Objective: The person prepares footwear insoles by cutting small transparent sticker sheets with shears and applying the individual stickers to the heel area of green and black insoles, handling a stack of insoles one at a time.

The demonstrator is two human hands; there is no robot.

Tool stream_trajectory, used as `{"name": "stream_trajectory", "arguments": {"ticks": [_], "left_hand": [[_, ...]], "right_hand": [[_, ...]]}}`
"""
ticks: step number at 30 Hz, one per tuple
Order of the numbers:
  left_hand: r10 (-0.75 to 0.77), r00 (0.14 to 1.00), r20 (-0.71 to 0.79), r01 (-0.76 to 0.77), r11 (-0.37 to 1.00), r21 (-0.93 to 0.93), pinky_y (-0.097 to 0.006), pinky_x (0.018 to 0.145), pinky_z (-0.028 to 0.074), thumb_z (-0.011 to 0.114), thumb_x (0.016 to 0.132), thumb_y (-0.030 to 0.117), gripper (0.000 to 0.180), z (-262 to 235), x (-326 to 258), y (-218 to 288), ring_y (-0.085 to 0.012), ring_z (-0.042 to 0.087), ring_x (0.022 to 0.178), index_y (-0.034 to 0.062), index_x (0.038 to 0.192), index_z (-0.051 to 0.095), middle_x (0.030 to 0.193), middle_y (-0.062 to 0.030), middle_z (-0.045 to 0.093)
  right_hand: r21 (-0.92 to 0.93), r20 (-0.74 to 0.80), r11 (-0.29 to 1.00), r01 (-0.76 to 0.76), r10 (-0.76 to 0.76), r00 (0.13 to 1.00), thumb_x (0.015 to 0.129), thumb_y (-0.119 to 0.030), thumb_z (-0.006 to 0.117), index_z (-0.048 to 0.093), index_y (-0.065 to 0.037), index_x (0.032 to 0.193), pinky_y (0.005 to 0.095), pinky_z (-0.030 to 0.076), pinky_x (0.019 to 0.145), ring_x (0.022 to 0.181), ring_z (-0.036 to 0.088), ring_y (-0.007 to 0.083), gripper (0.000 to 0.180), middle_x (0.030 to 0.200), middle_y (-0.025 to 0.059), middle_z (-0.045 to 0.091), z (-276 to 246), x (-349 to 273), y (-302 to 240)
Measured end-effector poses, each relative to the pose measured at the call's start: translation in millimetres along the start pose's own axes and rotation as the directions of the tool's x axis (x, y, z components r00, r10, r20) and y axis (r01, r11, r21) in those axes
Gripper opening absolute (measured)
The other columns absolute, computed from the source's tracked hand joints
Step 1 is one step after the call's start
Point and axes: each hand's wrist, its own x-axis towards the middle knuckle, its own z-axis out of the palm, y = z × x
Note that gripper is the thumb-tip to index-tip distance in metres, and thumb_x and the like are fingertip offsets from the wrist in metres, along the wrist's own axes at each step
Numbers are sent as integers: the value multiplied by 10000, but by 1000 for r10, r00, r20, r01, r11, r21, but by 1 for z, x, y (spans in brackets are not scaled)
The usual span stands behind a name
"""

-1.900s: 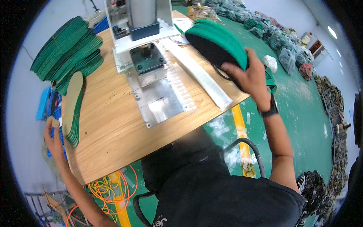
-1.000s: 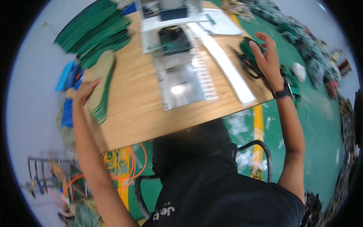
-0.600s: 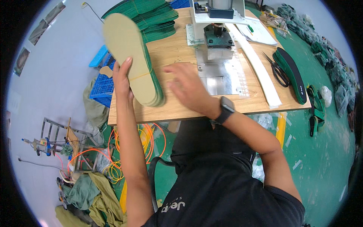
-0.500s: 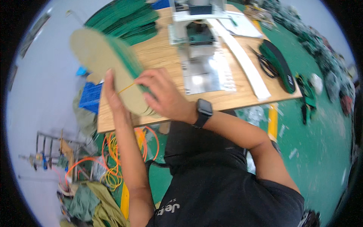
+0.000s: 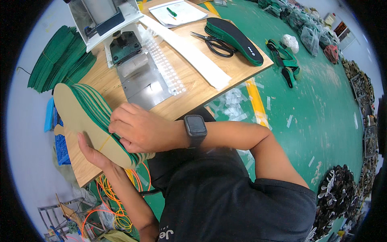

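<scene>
Over the pale wood-grain table (image 5: 107, 80) I see, from my remote seat, a tan-faced, green-edged insole bundle (image 5: 80, 121), gripped by the left hand (image 5: 96, 156). The right hand (image 5: 139, 127) curls against its edge, pinch unclear. Overstretching could snap the thin yellow elastic band (image 5: 105, 142).

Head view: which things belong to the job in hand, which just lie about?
In use, by touch:
insole bundle, in the left hand, right hand at its edge
yellow band around it

Apparently just lying about:
scissors
notepad
green pen
</scene>
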Motion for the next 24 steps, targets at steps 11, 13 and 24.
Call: {"name": "stream_trajectory", "arguments": {"ticks": [11,13,24], "left_hand": [[-220,974,50,210,966,154,-351,865,471,504,919,347,474,-22,-14,-22,-228,593,971,-18,1222,488,1124,-125,593],[-120,992,38,111,975,192,-341,864,472,535,919,291,456,-18,-8,-28,-206,583,989,-14,1251,462,1148,-116,580],[1,955,297,-23,997,71,-439,908,476,732,712,495,906,-19,-17,-42,-300,539,1101,-2,1348,322,1250,-147,501]], "right_hand": [[531,529,815,-231,-106,842,770,-118,643,542,-30,897,336,406,572,635,515,243,184,643,76,506,-43,-12,-7],[537,772,614,-578,-82,630,824,-153,628,555,-11,958,326,401,508,534,515,213,208,588,74,513,-58,-6,-20],[654,205,574,-492,492,846,915,-242,541,514,23,1226,307,466,837,971,571,168,410,1090,133,601,-90,-17,23]]}}
